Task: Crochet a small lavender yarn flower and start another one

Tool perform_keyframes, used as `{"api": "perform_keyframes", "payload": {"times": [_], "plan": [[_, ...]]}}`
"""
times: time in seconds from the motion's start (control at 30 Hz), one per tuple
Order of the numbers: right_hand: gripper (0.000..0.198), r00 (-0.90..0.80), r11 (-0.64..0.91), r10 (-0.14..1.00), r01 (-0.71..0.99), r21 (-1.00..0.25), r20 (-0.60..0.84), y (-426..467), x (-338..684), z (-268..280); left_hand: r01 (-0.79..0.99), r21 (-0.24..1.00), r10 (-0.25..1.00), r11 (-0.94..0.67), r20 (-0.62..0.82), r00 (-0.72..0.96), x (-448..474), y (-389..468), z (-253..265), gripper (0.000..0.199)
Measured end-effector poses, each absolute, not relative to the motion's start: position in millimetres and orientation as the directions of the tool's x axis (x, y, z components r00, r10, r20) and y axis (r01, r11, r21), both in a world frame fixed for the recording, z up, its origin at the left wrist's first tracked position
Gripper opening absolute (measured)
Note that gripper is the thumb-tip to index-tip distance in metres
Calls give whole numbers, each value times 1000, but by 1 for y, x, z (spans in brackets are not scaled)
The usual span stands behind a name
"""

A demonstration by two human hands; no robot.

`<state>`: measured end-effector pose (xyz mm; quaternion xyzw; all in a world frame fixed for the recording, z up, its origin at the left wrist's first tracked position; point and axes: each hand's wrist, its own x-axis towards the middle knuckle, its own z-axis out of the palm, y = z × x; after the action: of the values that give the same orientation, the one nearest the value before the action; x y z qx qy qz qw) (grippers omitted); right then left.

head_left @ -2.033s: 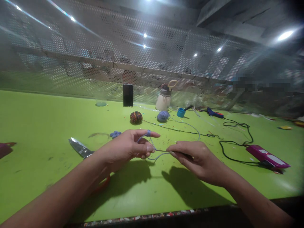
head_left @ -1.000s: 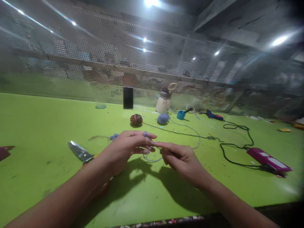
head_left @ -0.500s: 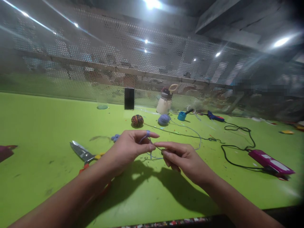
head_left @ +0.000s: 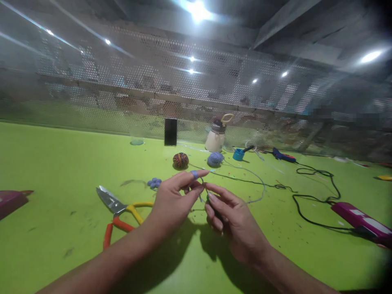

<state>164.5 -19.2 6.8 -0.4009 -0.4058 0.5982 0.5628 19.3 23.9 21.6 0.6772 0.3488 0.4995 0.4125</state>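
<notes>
My left hand (head_left: pixel 175 200) pinches a bit of purple yarn between thumb and fingers, with a strand (head_left: pixel 194 174) looped round its outstretched index finger. My right hand (head_left: pixel 234 212) is closed round a thin crochet hook (head_left: pixel 205 186); a little green shows at its grip. The hook's tip meets the yarn at my left fingertips, and the small stitches there are mostly hidden. Behind the hands sits a purple yarn ball (head_left: pixel 215 159), its strand curving right across the table. A purple crocheted flower (head_left: pixel 154 183) lies left of my left hand.
Scissors (head_left: pixel 119 209) with orange and yellow handles lie beside my left forearm. Farther back are a multicoloured yarn ball (head_left: pixel 180 160), a phone (head_left: pixel 170 132), a bottle (head_left: pixel 215 139) and a blue pot (head_left: pixel 238 154). A corded magenta device (head_left: pixel 361 220) is at right.
The view has shifted, so things sit lower and farther right. My hands have drawn closer together, and the hook stands steeper. More of the scissors and the flower shows beside my left arm.
</notes>
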Motion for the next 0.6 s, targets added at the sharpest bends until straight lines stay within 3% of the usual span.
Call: {"api": "perform_keyframes", "payload": {"times": [0.1, 0.23, 0.43, 0.6], "plan": [[30, -53, 58, 996, -286, -957, 76, -19, 168, 2, -193, 973, 927, -129, 188, 325, 17, 25, 29, 42], [29, -34, 255, 966, -64, -965, 257, -18, 180, -2, -288, 957, 893, 20, 113, 436, 12, 28, 32, 36], [32, -72, 485, 868, 333, -809, 491, -21, 194, 7, -295, 954, 868, 58, 98, 488, 9, 28, 31, 34], [22, -185, 621, 749, 532, -576, 636, -22, 202, 18, -253, 965, 870, 62, 72, 488, 7, 28, 33, 34]]}}
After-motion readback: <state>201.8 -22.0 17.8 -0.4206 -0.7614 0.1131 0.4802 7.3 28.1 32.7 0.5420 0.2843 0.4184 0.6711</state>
